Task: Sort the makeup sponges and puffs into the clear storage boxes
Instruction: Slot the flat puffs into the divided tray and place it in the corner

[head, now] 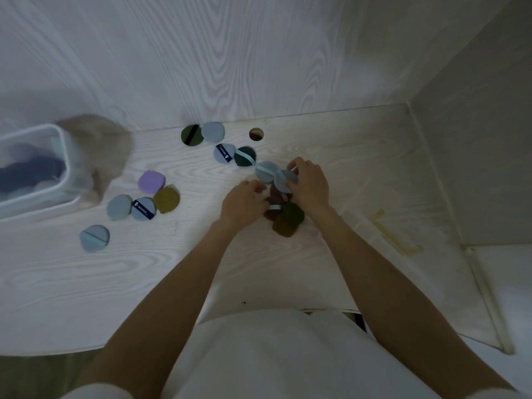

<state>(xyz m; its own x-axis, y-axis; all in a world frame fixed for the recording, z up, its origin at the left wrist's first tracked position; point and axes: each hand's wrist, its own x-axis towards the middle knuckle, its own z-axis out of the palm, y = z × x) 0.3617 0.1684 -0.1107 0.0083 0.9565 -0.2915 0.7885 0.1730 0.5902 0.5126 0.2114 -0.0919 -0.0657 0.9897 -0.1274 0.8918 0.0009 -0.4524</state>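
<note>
Far left: clear storage box (64,156), tilted and blurred, dark blue puffs already inside. It sits well apart from both my hands, off beyond the left one. That is the direction every carry has to go.

Between box and hands, loose on the surface (359,156): a pale blue puff with strap (94,238) nearest me; then a touching row of blue puff (119,207), blue puff with dark label (143,208) and mustard puff (166,199), with a lilac puff (151,182) just behind. Further back, an olive puff (190,135) beside a grey-blue one (213,131), then a labelled blue puff (224,153) touching a dark green puff (244,156).

My left hand (243,203): fingers curled down onto the near side of the central heap of maroon, dark olive and brown puffs (283,217). Whether it actually pinches one I cannot tell; the fingertips are hidden.

My right hand (309,182): fingers and thumb pinching the edge of a grey-blue puff (280,180), which overlaps another pale blue puff (264,171) at the heap's far side.

Judgement: the heap lies directly under and between both hands, so nothing needs reaching for. The left hand is the nearer to the box; the right would have to cross the left arm to drop its puff.
</note>
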